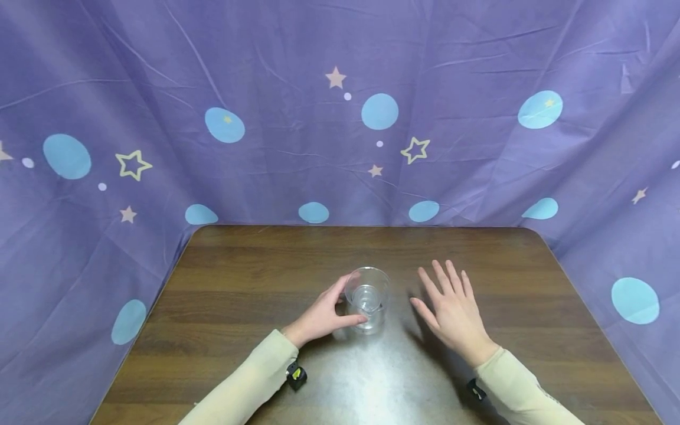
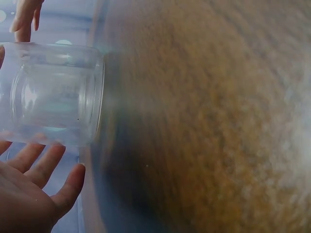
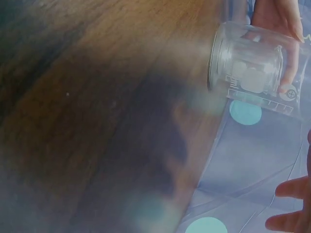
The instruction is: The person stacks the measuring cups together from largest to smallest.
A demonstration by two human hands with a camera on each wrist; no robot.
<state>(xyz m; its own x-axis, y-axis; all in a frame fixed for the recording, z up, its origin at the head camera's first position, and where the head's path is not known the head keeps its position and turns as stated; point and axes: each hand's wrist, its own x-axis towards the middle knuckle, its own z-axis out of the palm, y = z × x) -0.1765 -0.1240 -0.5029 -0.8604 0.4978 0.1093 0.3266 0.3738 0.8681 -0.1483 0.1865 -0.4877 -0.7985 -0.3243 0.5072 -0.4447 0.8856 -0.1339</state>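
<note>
A clear glass beaker [image 1: 377, 319] stands upright near the middle of the table, with a smaller clear vessel [image 1: 366, 297] showing inside it. My left hand [image 1: 323, 319] grips the beaker from its left side, thumb on the near side and fingers round the far side. In the right wrist view, the beaker [image 3: 252, 68] carries a printed ml scale. Off to the beaker's right, my right hand [image 1: 455, 313] holds nothing, palm down with its fingers spread, and casts a shadow on the wood. Left wrist view: the left fingers [image 2: 46, 165] lie against the glass.
The brown wooden table [image 1: 239, 265] has rounded far corners. A purple curtain [image 1: 297, 136] with blue dots and stars hangs behind it and along both sides. A small black device [image 1: 296, 376] sits at the left wrist, another [image 1: 476, 389] at the right.
</note>
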